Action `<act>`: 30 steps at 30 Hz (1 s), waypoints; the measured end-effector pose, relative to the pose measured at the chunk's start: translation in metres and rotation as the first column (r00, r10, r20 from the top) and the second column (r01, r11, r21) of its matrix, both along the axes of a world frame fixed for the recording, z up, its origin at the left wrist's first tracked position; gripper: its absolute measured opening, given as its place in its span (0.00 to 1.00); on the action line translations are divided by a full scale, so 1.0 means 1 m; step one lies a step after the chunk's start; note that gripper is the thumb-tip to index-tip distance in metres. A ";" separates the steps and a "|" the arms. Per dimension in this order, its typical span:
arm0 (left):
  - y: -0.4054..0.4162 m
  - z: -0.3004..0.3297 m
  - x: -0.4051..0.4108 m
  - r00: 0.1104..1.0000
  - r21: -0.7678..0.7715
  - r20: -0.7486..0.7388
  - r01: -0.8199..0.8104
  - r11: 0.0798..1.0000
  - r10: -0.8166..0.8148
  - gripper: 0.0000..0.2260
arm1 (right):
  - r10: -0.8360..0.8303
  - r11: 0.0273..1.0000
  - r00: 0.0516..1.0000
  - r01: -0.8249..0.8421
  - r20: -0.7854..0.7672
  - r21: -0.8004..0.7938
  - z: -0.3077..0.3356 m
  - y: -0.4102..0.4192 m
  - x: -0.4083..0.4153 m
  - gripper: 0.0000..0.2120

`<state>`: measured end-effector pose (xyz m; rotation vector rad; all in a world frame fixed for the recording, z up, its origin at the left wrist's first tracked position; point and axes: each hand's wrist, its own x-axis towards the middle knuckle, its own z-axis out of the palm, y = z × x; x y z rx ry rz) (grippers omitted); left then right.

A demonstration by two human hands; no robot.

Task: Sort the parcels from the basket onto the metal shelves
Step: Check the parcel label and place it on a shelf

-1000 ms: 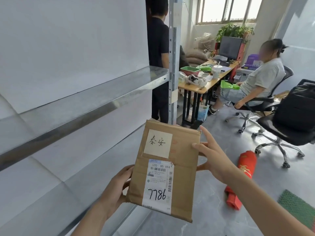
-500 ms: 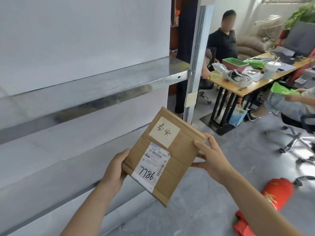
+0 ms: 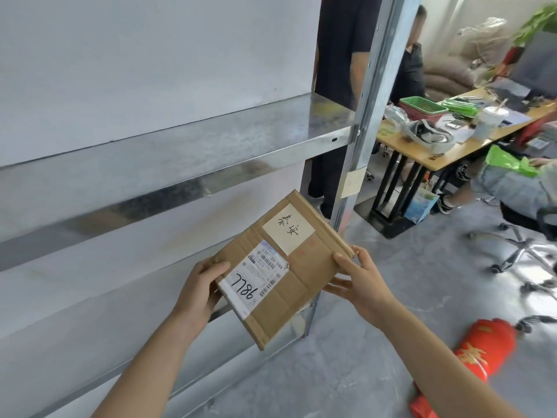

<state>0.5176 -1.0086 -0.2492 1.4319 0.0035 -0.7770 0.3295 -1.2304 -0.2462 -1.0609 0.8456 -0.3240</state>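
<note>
The flat cardboard parcel (image 3: 283, 267) is held in the air in front of the metal shelves (image 3: 193, 152), tilted so that one corner points down and to the right. Its upper face carries a cream handwritten note (image 3: 288, 229) and a white shipping label (image 3: 256, 279) marked 7786.

The left hand (image 3: 200, 289) grips the parcel's left edge, thumb on the face beside the label, fingers hidden behind. The right hand (image 3: 360, 286) pinches the right corner, thumb on top and fingers beneath.

The parcel touches no shelf surface. Its upper corner lies below the front lip of the middle shelf and just left of the upright post (image 3: 373, 101). The bay behind the parcel, between the middle shelf and the lower shelf (image 3: 90, 297), is open to the white back wall. The middle shelf surface is bare metal along its visible length.

Right of the post, grey floor (image 3: 361, 372) runs open beneath the forearms. A red cylindrical bundle (image 3: 479, 348) lies on the floor near the right forearm. Beyond the post stands a wooden worktop (image 3: 422, 152) with a green basket (image 3: 423, 105). A seated person (image 3: 512, 182) and office chair (image 3: 527, 230) are at far right; another person (image 3: 340, 55) stands behind the shelving.
</note>
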 end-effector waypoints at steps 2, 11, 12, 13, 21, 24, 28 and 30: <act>-0.007 -0.003 0.013 1.000 -0.001 0.010 0.012 1.000 -0.012 0.08 | -0.014 1.000 1.000 0.014 -0.008 -0.004 -0.003 -0.004 0.008 0.12; -0.035 -0.012 0.042 0.998 0.104 0.014 -0.060 0.993 0.059 0.13 | -0.005 1.000 0.999 0.006 -0.054 0.019 -0.019 -0.023 0.050 0.15; -0.039 -0.014 0.045 0.997 0.105 0.013 -0.083 0.991 0.082 0.15 | 0.000 1.000 0.999 0.000 -0.054 0.014 -0.021 -0.027 0.055 0.15; -0.044 -0.015 0.047 0.995 0.107 0.008 -0.103 0.989 0.103 0.17 | 0.002 1.000 0.999 -0.002 -0.052 0.010 -0.023 -0.030 0.060 0.15; -0.082 -0.026 0.059 0.987 0.185 0.017 -0.159 0.970 0.159 0.14 | -0.020 0.999 0.996 0.024 -0.088 0.045 -0.035 -0.056 0.085 0.12; -0.089 -0.029 0.060 0.987 0.190 0.012 -0.158 0.969 0.159 0.15 | -0.038 0.999 0.991 0.039 -0.130 0.001 -0.039 -0.060 0.090 0.14; -0.094 -0.034 0.063 0.992 0.225 0.037 -0.127 0.966 0.122 0.17 | -0.097 0.995 0.982 0.092 -0.160 -0.036 -0.041 -0.063 0.098 0.19; -0.094 -0.037 0.064 0.994 0.254 0.059 -0.101 0.962 0.089 0.19 | -0.140 0.990 0.978 0.140 -0.157 -0.006 -0.041 -0.064 0.103 0.21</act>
